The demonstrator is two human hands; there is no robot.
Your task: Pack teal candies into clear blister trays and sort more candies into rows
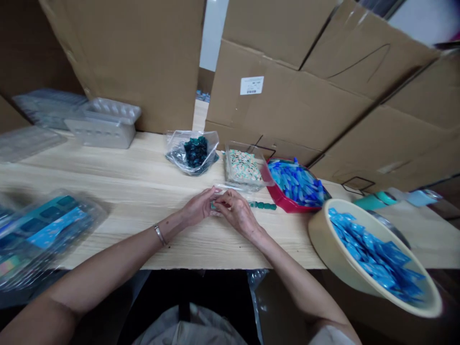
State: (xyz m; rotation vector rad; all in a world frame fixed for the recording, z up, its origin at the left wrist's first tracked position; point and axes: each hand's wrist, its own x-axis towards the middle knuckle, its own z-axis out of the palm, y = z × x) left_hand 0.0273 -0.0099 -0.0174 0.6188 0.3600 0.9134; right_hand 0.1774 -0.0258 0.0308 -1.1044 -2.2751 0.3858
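Pinched together, the fingers of your right hand [237, 212] hold a small green piece [212, 205] over the bench [208, 249], while those of your left hand [200, 208] curl against its far side (how firmly, I cannot tell). A row of green pieces [265, 205] lies to the right of your fingers, its long axis running sideways; your right hand, the nearer, partly blocks the way. Just beyond stands a clear tub [246, 183] of pale chips, with a red tray [287, 206] near the row's right end. A plastic bag [176, 154] sits behind, a cream basin [334, 256] farther right.
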